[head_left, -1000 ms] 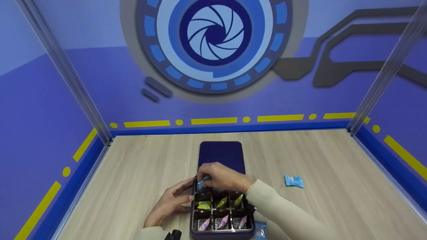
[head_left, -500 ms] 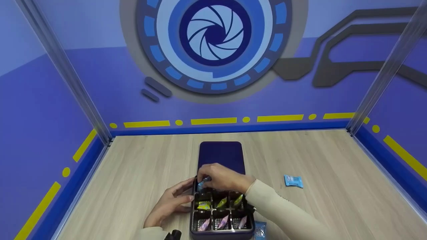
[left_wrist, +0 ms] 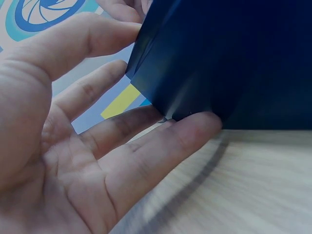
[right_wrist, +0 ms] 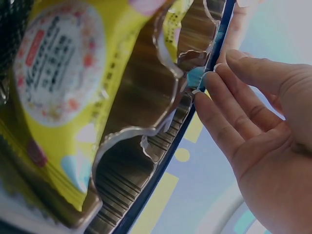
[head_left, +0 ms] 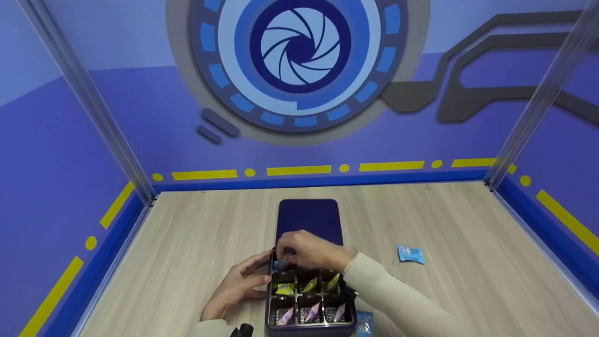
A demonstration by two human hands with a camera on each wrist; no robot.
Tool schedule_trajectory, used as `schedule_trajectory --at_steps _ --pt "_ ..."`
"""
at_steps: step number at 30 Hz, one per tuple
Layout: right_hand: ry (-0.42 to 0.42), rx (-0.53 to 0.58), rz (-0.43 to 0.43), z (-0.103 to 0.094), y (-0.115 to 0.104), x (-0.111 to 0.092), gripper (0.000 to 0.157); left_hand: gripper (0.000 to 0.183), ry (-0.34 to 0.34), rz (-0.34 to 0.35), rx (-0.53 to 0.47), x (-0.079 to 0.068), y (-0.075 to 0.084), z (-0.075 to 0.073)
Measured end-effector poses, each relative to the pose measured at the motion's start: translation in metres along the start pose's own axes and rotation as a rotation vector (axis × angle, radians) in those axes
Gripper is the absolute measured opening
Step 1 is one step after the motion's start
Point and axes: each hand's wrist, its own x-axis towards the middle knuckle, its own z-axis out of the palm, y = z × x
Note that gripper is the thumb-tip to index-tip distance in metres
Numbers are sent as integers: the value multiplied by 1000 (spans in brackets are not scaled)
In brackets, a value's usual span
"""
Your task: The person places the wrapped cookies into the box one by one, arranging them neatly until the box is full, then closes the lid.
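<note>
A dark blue tin (head_left: 311, 331) holds a divided tray at the front middle of the table. My right hand (head_left: 309, 250) reaches over it and pinches a small blue wrapped candy (head_left: 280, 265) at the far left compartment. Past the tray's edge in the right wrist view, a bit of blue shows by the fingertips. My left hand (head_left: 237, 284) rests against the tin's left side, its fingers (left_wrist: 165, 151) fairly straight along the wall. Yellow wrapped candies (head_left: 285, 288) sit in the middle row and pink ones (head_left: 312, 312) in the near row. My right hand hides most of the far row.
The tin's dark blue lid (head_left: 309, 217) lies behind the tray. One blue candy (head_left: 410, 254) lies on the table to the right, and another (head_left: 364, 324) beside the tin's near right corner. Walls enclose the wooden table (head_left: 210, 224).
The blue candy at my right fingertips sits slightly lower in the far left compartment, and less of it shows. My left hand stays against the tin.
</note>
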Motion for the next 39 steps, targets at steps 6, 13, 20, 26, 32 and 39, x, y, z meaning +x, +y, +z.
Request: schedule_trajectory --at_steps 6,13,20,26,32,39 --pt "2 27 8 -1 0 0 6 71 7 -7 -4 0 0 0" --pt "17 49 15 -6 2 -4 6 70 -5 6 -12 -1 1 0" --pt "42 91 31 -9 4 -12 8 70 -6 10 -20 -1 0 0" --pt "50 87 48 -16 -1 -24 11 71 -11 12 -10 0 0 1" --pt "76 106 42 -24 -6 -37 14 71 -1 7 6 0 1 0" --pt "102 110 36 -28 -5 -52 15 71 11 4 7 0 0 0"
